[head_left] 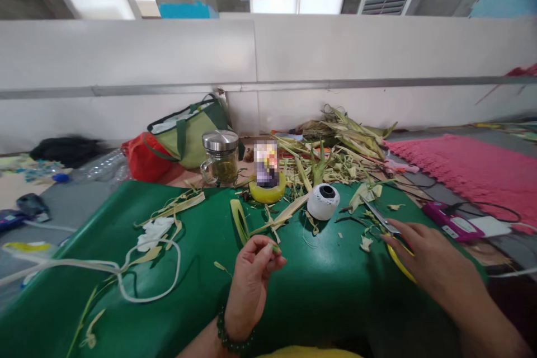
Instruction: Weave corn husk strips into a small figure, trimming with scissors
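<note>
My left hand (254, 268) is raised over the green table cover (126, 291), fingers pinched on a small green bit of leaf (276, 248). My right hand (423, 257) lies over the yellow handles of scissors (384, 219), whose blades point away to the upper left; fingers are curled onto the handles. A white spool of thread (323, 201) stands just beyond, between the hands. Strips of dried leaf (277, 218) lie in front of the left hand.
A pile of corn husks (335, 148) lies at the back. A glass jar with metal lid (220, 158), a yellow tape roll (267, 193), a green bag (188, 131), a white cord (126, 268), a pink mat (474, 170) and a purple device (453, 225) surround the table.
</note>
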`<state>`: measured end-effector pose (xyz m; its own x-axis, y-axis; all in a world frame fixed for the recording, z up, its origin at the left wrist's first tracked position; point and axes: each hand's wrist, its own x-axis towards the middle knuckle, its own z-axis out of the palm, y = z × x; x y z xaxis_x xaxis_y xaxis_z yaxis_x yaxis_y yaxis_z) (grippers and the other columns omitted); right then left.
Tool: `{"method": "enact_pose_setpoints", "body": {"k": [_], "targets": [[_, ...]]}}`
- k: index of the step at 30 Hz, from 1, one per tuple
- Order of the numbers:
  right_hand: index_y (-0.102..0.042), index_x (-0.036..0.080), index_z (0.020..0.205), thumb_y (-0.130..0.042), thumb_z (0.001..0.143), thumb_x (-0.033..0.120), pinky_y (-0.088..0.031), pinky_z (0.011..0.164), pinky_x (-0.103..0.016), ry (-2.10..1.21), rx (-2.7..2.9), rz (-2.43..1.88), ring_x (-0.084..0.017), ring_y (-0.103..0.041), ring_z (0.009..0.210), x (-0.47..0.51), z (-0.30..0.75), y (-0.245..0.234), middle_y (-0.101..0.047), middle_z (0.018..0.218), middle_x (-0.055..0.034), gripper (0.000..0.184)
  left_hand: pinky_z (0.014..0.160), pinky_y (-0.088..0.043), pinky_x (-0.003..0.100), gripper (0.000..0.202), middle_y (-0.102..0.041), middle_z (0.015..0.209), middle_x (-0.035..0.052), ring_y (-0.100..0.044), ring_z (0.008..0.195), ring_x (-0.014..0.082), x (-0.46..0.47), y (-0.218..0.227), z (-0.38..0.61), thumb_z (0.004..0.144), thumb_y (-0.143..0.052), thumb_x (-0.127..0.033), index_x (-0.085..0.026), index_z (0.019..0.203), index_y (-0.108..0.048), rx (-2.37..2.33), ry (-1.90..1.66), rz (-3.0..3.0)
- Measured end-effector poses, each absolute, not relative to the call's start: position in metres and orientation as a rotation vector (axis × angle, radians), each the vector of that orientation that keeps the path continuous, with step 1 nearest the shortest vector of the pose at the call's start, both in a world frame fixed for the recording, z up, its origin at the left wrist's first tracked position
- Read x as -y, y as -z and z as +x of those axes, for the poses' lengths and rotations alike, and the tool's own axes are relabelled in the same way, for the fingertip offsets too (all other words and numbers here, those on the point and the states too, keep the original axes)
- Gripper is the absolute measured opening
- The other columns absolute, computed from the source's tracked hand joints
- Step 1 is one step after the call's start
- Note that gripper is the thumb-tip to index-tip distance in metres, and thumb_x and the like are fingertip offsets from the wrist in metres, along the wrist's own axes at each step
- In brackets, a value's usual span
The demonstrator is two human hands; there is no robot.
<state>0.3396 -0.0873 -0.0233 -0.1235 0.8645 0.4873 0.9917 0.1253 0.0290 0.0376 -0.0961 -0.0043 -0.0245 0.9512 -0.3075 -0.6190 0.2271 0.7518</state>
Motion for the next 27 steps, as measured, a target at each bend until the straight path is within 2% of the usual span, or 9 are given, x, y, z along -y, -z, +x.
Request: {"method": "enact_pose_setpoints", "body": {"k": [4,6,8,11,13,16,20,24,27], "targets": [[-0.060,0.023,0.100,-0.049,0.091,0.038,-0.055,0.067,-0.024,-0.008,2.082,-1.070,-0.017,-0.067,0.078,0.101,0.245,-0.007,-0.069,0.086,-0.0057,0.021,0.055,-0.049,0.016,0.027,-0.064,0.058,-0.0027,-0.060,0.053,0.0077,0.100,0.014,0.047,0.060,-0.080,-0.035,-0.014,0.066,-0.063,-0.898,-1.298,0.646],[-0.059,0.021,0.101,-0.054,0.089,0.037,-0.056,0.067,-0.022,-0.216,2.014,-0.871,-0.015,-0.067,0.077,0.103,0.209,-0.011,-0.069,0.084,-0.0056,0.020,0.057,-0.049,0.016,0.023,-0.064,0.059,-0.0022,-0.060,0.055,0.0082,0.103,0.018,0.048,0.063,-0.078,-0.033,-0.015,0.067,-0.065,-0.902,-1.296,0.742],[-0.061,0.022,0.093,-0.055,0.089,0.029,-0.055,0.064,-0.020,-0.314,1.931,-0.768,-0.013,-0.066,0.072,0.100,0.189,-0.007,-0.069,0.078,-0.0036,0.010,0.058,-0.049,0.016,0.020,-0.065,0.061,-0.0018,-0.060,0.058,0.0082,0.106,0.022,0.046,0.064,-0.078,-0.031,-0.015,0.068,-0.066,-0.932,-1.312,0.812],[-0.064,0.022,0.089,-0.060,0.086,0.025,-0.055,0.061,-0.020,-0.443,1.868,-0.746,-0.013,-0.065,0.066,0.095,0.182,0.001,-0.069,0.073,-0.0020,0.006,0.059,-0.050,0.017,0.020,-0.067,0.064,-0.0007,-0.060,0.060,0.0094,0.108,0.023,0.040,0.064,-0.078,-0.031,-0.015,0.068,-0.067,-0.963,-1.316,0.864],[-0.065,0.022,0.090,-0.064,0.083,0.026,-0.055,0.061,-0.021,-0.524,1.854,-0.747,-0.013,-0.066,0.066,0.093,0.184,0.004,-0.069,0.074,-0.0022,0.009,0.060,-0.050,0.018,0.020,-0.068,0.065,0.0002,-0.061,0.061,0.0103,0.109,0.023,0.038,0.063,-0.077,-0.031,-0.014,0.069,-0.067,-0.986,-1.306,0.885],[-0.066,0.021,0.083,-0.064,0.083,0.023,-0.054,0.060,-0.021,-0.545,1.833,-0.758,-0.013,-0.066,0.064,0.093,0.185,0.006,-0.070,0.071,-0.0016,0.003,0.060,-0.051,0.020,0.023,-0.068,0.064,0.0008,-0.061,0.061,0.0113,0.109,0.024,0.039,0.063,-0.077,-0.034,-0.014,0.068,-0.066,-1.019,-1.275,0.906],[-0.065,0.020,0.072,-0.062,0.084,0.021,-0.051,0.055,-0.019,-0.615,1.836,-0.841,-0.011,-0.063,0.058,0.095,0.189,0.005,-0.067,0.063,-0.0001,0.012,0.063,-0.053,0.024,0.025,-0.068,0.067,0.0021,-0.064,0.063,0.0145,0.108,0.021,0.034,0.068,-0.071,-0.039,-0.015,0.073,-0.064,-1.040,-1.134,1.057],[-0.064,0.019,0.070,-0.063,0.082,0.024,-0.050,0.055,-0.020,-0.611,1.769,-0.969,-0.013,-0.062,0.058,0.091,0.202,0.004,-0.066,0.064,-0.0008,0.013,0.074,-0.052,0.032,0.027,-0.071,0.088,0.0053,-0.065,0.080,0.0210,0.090,0.004,0.003,0.070,-0.070,-0.031,-0.019,0.094,-0.065,-1.299,-0.857,1.644],[-0.064,0.020,0.071,-0.062,0.082,0.025,-0.050,0.056,-0.021,-0.573,1.702,-1.041,-0.014,-0.061,0.061,0.082,0.208,0.011,-0.066,0.067,-0.0017,0.013,0.085,-0.046,0.042,0.018,-0.069,0.097,0.0080,-0.060,0.095,0.0270,0.058,-0.008,-0.018,0.079,-0.061,-0.027,-0.019,0.094,-0.067,-1.664,-0.579,2.155]]}}
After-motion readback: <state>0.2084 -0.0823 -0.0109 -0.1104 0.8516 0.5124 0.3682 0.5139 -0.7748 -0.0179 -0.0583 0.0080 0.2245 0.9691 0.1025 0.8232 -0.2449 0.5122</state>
